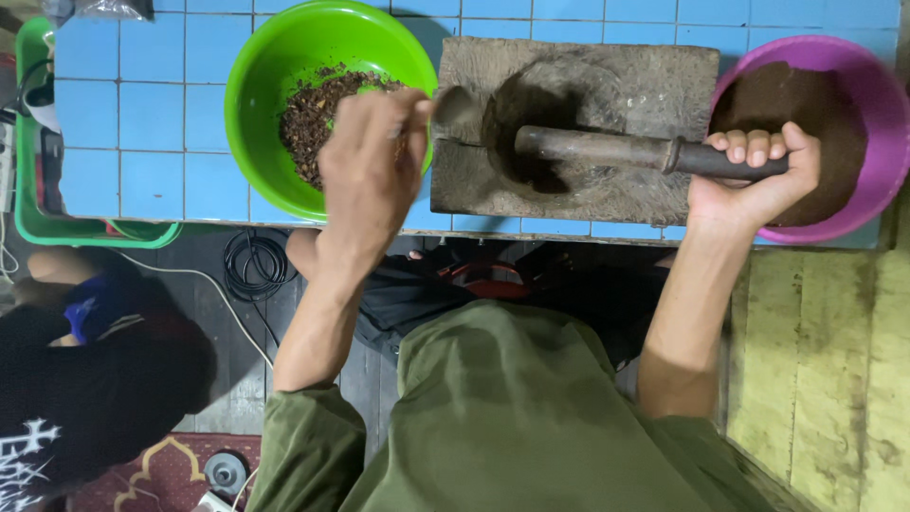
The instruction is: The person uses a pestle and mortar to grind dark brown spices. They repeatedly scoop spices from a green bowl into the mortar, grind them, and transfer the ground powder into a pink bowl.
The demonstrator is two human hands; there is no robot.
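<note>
The right hand (754, 175) has its fingers wrapped tight around the narrow end of a dark pestle (621, 152), seemingly heavy and rigid (best gripped there), lying across the stone mortar (578, 123), while the left hand (370, 161) pinches a spoon (453, 104) over the green bowl (256, 85).

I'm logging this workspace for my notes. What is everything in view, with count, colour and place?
Round plastic green bowl: one, holds coarse brown bits, left on the tiled counter.
Blue tiled counter: one, top.
Square grey stone mortar: one, centre.
Dark cylindrical pestle: one, lying in the mortar.
Metal spoon: one, grey, over the mortar's left edge.
Round plastic purple bowl: one, holds fine brown powder, right.
Green plastic crate: one, far left.
Left hand: holds the spoon.
Right hand: grips the pestle.
</note>
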